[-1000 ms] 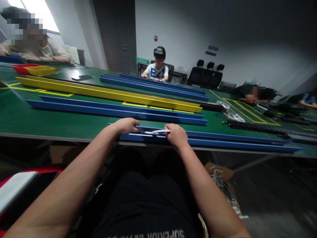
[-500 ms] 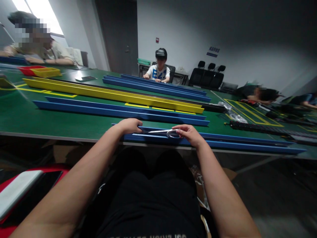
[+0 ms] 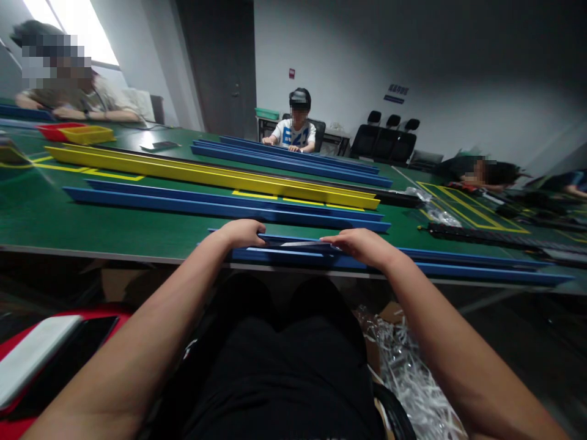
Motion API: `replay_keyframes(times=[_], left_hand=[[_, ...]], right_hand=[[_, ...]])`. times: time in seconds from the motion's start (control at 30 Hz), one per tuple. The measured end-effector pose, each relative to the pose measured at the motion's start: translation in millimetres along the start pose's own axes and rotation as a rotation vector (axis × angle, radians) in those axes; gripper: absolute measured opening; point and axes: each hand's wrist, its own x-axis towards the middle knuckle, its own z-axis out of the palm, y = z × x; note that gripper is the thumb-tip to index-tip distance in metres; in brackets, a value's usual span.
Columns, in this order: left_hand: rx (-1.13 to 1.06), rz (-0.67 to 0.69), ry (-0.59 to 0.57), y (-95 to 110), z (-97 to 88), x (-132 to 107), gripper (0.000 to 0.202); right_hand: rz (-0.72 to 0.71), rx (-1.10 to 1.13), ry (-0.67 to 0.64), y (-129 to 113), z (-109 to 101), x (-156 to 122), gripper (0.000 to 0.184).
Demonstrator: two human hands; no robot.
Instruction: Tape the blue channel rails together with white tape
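Along the near table edge lies a long blue U-shaped channel (image 3: 458, 269). My left hand (image 3: 243, 233) is closed over it near its left end, thumb and fingers on either side of its back wall. My right hand (image 3: 362, 245) pinches a thin white strip (image 3: 302, 244) between thumb and fingertips. The strip runs from the right fingertips toward my left hand, low over the channel; where its left end sits I cannot tell.
Behind are another blue channel (image 3: 220, 206), a yellow channel (image 3: 206, 175) and several more blue ones (image 3: 293, 164). Red (image 3: 50, 131) and yellow trays (image 3: 87, 134) stand at left. Co-workers sit around the table (image 3: 151, 235). White strip scraps (image 3: 413, 366) lie below at right.
The loop in the white strip at my right hand no longer shows; the strip looks straighter. My right hand has turned flatter, its forearm swung outward. My left hand stays at the same spot.
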Motion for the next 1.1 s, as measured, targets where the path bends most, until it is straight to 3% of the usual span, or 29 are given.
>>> replay_keyframes(times=[0.23, 0.37, 0.53, 0.73, 1.1], left_hand=[[-0.010, -0.006, -0.014, 1, -1.8, -1, 0.031], [-0.013, -0.014, -0.021, 2, -2.2, -1, 0.032], [0.003, -0.015, -0.021, 4, -3.6, -2, 0.034], [0.006, -0.015, -0.023, 3, -4.2, -3, 0.035], [0.002, -0.012, -0.037, 10, -4.9, 1, 0.035]], right_hand=[[-0.062, -0.187, -0.111, -7, -12, -1, 0.046], [0.035, -0.333, -0.220, -9, -8, 6, 0.048], [0.212, -0.356, -0.346, -12, 8, 22, 0.044], [0.286, -0.381, -0.329, -22, 21, 30, 0.047], [0.337, -0.375, -0.332, -31, 22, 35, 0.044]])
